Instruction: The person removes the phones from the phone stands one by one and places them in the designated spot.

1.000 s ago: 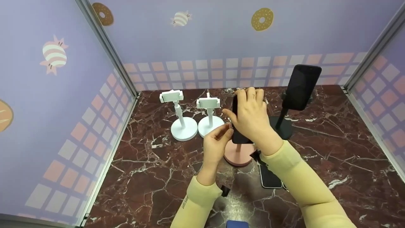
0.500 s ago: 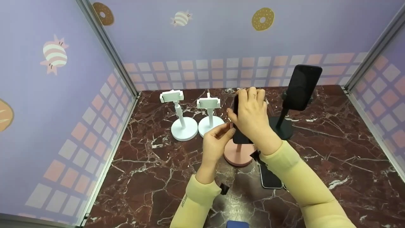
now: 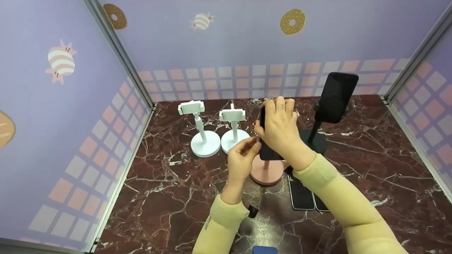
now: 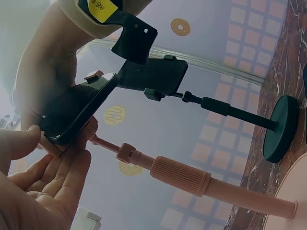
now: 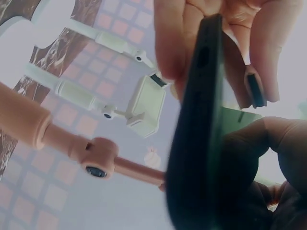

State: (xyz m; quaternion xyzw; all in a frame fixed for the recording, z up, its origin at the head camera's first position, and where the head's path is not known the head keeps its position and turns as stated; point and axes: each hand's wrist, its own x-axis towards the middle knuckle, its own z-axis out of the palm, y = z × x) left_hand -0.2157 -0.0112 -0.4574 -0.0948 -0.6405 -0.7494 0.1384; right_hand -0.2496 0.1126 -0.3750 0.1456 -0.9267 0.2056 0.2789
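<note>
My right hand (image 3: 281, 128) holds a black phone (image 3: 269, 152) by its edges at the head of a pink phone stand (image 3: 267, 174). Beside the phone's left edge, my left hand (image 3: 239, 164) pinches the stand's pink clamp end (image 4: 52, 146) between thumb and fingers. Seen from the right wrist, this clamp end (image 5: 254, 86) has a dark pad and stands a little apart from the phone, which is edge-on there. The stand's pink stem (image 4: 180, 176) runs from the clamp to its round base. My right hand covers much of the phone in the head view.
A black stand (image 3: 312, 141) at right carries another black phone (image 3: 337, 97). Two white phone stands (image 3: 205, 143) (image 3: 235, 137) stand to the left. Phones (image 3: 303, 197) lie on the marble table under my right forearm. A blue object (image 3: 265, 250) shows at the front edge.
My right thumb has drawn slightly closer to the phone's edge. The right forearm has shifted a little to the right, showing more of a second phone on the table. My left hand stays nearly still.
</note>
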